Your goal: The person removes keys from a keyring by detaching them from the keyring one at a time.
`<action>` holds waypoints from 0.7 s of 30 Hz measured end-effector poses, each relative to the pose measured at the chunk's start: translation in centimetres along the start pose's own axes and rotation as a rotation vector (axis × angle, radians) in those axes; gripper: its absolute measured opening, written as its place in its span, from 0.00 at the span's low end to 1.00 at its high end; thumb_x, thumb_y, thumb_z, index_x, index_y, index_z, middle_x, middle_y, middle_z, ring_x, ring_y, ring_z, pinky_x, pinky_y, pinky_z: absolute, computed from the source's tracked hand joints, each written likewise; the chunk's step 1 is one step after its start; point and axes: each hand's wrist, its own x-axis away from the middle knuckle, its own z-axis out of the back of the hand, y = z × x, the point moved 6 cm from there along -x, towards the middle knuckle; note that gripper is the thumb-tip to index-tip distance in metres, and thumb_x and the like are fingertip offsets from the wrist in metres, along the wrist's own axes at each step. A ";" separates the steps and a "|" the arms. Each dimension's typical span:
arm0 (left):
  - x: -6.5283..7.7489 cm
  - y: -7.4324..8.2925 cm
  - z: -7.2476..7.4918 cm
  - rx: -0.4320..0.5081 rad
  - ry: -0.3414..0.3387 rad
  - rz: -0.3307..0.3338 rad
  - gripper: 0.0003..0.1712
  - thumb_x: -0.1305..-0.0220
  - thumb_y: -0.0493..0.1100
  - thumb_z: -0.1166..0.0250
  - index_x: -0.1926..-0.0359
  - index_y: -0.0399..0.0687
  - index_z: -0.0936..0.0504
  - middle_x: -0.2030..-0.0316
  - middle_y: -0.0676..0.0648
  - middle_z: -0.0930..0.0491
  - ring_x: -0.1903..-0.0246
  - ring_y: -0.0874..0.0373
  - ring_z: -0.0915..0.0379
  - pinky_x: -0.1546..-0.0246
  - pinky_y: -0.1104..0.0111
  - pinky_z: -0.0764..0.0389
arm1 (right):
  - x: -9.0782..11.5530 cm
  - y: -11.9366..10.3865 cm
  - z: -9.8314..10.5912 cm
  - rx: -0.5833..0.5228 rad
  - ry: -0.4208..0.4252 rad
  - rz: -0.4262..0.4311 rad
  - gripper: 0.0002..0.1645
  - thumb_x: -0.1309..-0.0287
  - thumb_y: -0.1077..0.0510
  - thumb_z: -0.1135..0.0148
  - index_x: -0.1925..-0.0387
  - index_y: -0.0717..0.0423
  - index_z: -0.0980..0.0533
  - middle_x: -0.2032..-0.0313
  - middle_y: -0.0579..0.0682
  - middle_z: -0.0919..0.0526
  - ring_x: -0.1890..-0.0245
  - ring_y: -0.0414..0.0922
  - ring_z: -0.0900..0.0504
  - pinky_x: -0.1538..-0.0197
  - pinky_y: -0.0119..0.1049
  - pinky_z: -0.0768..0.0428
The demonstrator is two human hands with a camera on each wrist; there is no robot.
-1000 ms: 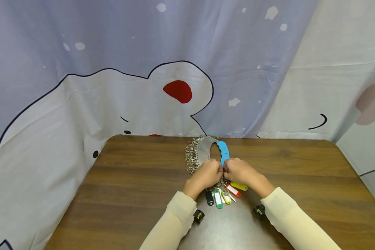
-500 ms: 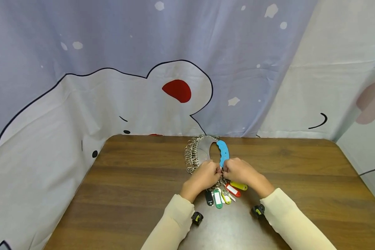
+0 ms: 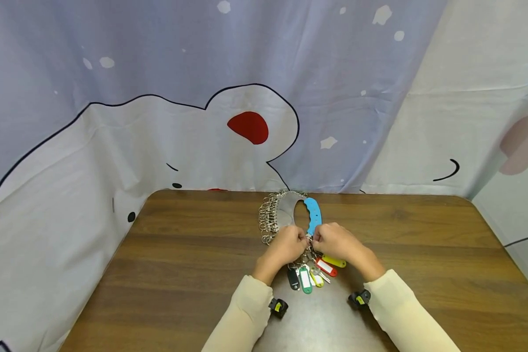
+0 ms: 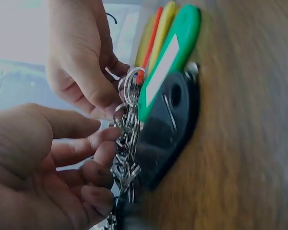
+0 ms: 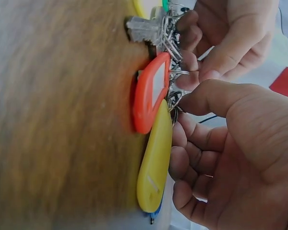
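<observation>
A ring-shaped key holder with a clear plate (image 3: 285,210) and a blue handle (image 3: 314,215) lies flat at the table's far edge. Small metal rings and clasps line its outer side. My left hand (image 3: 290,243) pinches one thin key ring (image 4: 119,114) between thumb and fingertips, close above the tags. Just beside it, my right hand (image 3: 334,240) pinches at a small metal ring (image 5: 174,99) near the yellow tag (image 5: 156,160). Red (image 5: 153,91), green (image 4: 170,57) and black tags (image 4: 170,120) fan out below the hands, with a key (image 5: 146,29) among them.
The brown wooden table (image 3: 193,274) spreads to both sides. A patterned curtain (image 3: 180,137) hangs right behind its far edge. Black wrist cameras (image 3: 278,307) sit at both cuffs.
The left hand's fingertips have drawn slightly away from the right hand, so a small gap with metal shows between them. The tags and key holder stay nearly in place.
</observation>
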 end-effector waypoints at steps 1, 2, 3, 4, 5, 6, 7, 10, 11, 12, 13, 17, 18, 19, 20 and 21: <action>0.0 0.0 0.0 0.023 0.001 0.017 0.23 0.39 0.36 0.40 0.90 0.51 0.35 0.91 0.55 0.40 0.86 0.62 0.42 0.84 0.74 0.40 | 0.0 0.0 0.0 -0.011 0.003 -0.003 0.05 0.48 0.59 0.39 0.77 0.51 0.23 0.78 0.45 0.22 0.78 0.41 0.26 0.72 0.38 0.24; -0.1 0.0 0.0 0.038 0.004 0.030 0.25 0.39 0.36 0.40 0.91 0.51 0.36 0.92 0.55 0.42 0.87 0.62 0.43 0.85 0.74 0.41 | 0.1 0.0 0.1 -0.021 0.006 -0.004 0.05 0.48 0.59 0.39 0.77 0.51 0.23 0.78 0.45 0.22 0.78 0.41 0.26 0.71 0.38 0.24; -0.1 -0.1 0.0 0.051 0.005 0.045 0.26 0.38 0.36 0.40 0.91 0.51 0.37 0.92 0.55 0.43 0.88 0.62 0.45 0.85 0.74 0.42 | 0.1 0.0 0.1 -0.029 0.009 -0.003 0.05 0.47 0.59 0.39 0.77 0.51 0.23 0.78 0.45 0.22 0.78 0.40 0.27 0.71 0.38 0.24; -0.1 -0.1 -0.1 0.066 0.004 0.060 0.27 0.38 0.36 0.40 0.92 0.51 0.38 0.93 0.55 0.44 0.89 0.62 0.46 0.86 0.74 0.42 | 0.1 0.0 0.1 -0.035 0.013 0.000 0.05 0.47 0.59 0.39 0.77 0.52 0.23 0.78 0.45 0.22 0.78 0.41 0.27 0.71 0.38 0.24; -0.1 -0.1 -0.1 0.077 0.004 0.073 0.27 0.38 0.37 0.40 0.92 0.52 0.38 0.93 0.55 0.44 0.89 0.62 0.46 0.86 0.74 0.42 | 0.1 0.0 0.2 -0.038 0.015 0.003 0.06 0.46 0.59 0.39 0.77 0.52 0.23 0.78 0.44 0.22 0.77 0.40 0.27 0.70 0.38 0.24; -0.1 -0.1 -0.1 0.078 0.007 0.084 0.28 0.38 0.37 0.40 0.92 0.52 0.38 0.93 0.55 0.45 0.89 0.62 0.47 0.86 0.74 0.43 | 0.2 0.1 0.1 -0.042 0.015 0.005 0.06 0.46 0.59 0.40 0.77 0.52 0.23 0.78 0.44 0.22 0.77 0.40 0.27 0.70 0.38 0.25; -0.1 -0.1 -0.2 0.078 0.009 0.093 0.28 0.38 0.36 0.40 0.93 0.52 0.39 0.94 0.55 0.45 0.90 0.62 0.48 0.87 0.74 0.44 | 0.2 0.1 0.2 -0.045 0.017 0.008 0.06 0.45 0.59 0.40 0.77 0.52 0.23 0.78 0.44 0.22 0.78 0.40 0.27 0.70 0.37 0.25; -0.2 -0.1 -0.2 0.072 0.024 0.110 0.29 0.38 0.36 0.40 0.94 0.52 0.40 0.94 0.55 0.47 0.90 0.63 0.50 0.88 0.74 0.45 | 0.2 0.2 0.1 -0.064 0.025 0.010 0.09 0.42 0.59 0.40 0.78 0.52 0.24 0.80 0.44 0.24 0.79 0.40 0.29 0.72 0.36 0.27; -0.2 -0.1 -0.3 0.069 0.030 0.112 0.29 0.38 0.37 0.40 0.94 0.53 0.40 0.94 0.55 0.47 0.91 0.63 0.50 0.88 0.74 0.46 | 0.2 0.3 0.1 -0.073 0.030 0.008 0.10 0.42 0.59 0.40 0.78 0.52 0.24 0.80 0.45 0.25 0.80 0.40 0.30 0.72 0.36 0.28; -0.3 -0.1 -0.3 0.066 0.036 0.114 0.29 0.39 0.37 0.40 0.94 0.53 0.40 0.95 0.56 0.47 0.91 0.64 0.50 0.89 0.75 0.46 | 0.2 0.4 0.2 -0.082 0.035 0.005 0.10 0.41 0.59 0.40 0.78 0.53 0.25 0.81 0.45 0.25 0.80 0.40 0.30 0.72 0.36 0.29; -0.3 -0.1 -0.3 0.064 0.042 0.114 0.30 0.39 0.37 0.39 0.94 0.53 0.40 0.95 0.56 0.47 0.91 0.64 0.50 0.89 0.75 0.46 | 0.3 0.5 0.2 -0.089 0.041 0.003 0.11 0.40 0.59 0.40 0.79 0.53 0.25 0.81 0.45 0.26 0.80 0.40 0.31 0.73 0.36 0.29; -0.3 0.1 -0.5 0.047 0.068 0.103 0.27 0.41 0.36 0.38 0.94 0.51 0.38 0.93 0.56 0.44 0.90 0.63 0.46 0.88 0.74 0.44 | 0.3 0.8 0.1 -0.109 0.053 -0.008 0.11 0.40 0.59 0.39 0.78 0.53 0.24 0.81 0.44 0.25 0.80 0.40 0.30 0.72 0.35 0.29; -0.3 0.1 -0.5 0.032 0.077 0.096 0.26 0.43 0.36 0.37 0.93 0.51 0.36 0.93 0.56 0.42 0.89 0.63 0.45 0.87 0.74 0.42 | 0.3 0.9 0.1 -0.112 0.052 -0.010 0.10 0.40 0.59 0.39 0.78 0.53 0.23 0.81 0.44 0.25 0.80 0.40 0.30 0.72 0.35 0.29; -0.2 0.2 -0.5 0.019 0.081 0.091 0.24 0.44 0.36 0.37 0.93 0.50 0.34 0.92 0.56 0.40 0.88 0.63 0.43 0.86 0.74 0.41 | 0.3 0.9 0.1 -0.116 0.050 -0.010 0.10 0.40 0.59 0.40 0.77 0.53 0.23 0.81 0.44 0.25 0.80 0.40 0.30 0.73 0.35 0.29; -0.2 0.2 -0.6 0.005 0.080 0.091 0.23 0.45 0.37 0.36 0.93 0.50 0.33 0.92 0.56 0.38 0.87 0.62 0.42 0.85 0.73 0.40 | 0.3 0.9 0.0 -0.123 0.048 -0.009 0.10 0.40 0.60 0.40 0.77 0.53 0.23 0.81 0.44 0.25 0.80 0.40 0.30 0.73 0.35 0.29; -0.2 0.3 -0.7 -0.010 0.077 0.094 0.22 0.45 0.38 0.36 0.93 0.50 0.32 0.91 0.56 0.37 0.86 0.62 0.41 0.85 0.73 0.39 | 0.4 0.9 0.1 -0.130 0.045 -0.006 0.10 0.39 0.60 0.41 0.77 0.53 0.23 0.82 0.44 0.25 0.80 0.40 0.31 0.73 0.35 0.30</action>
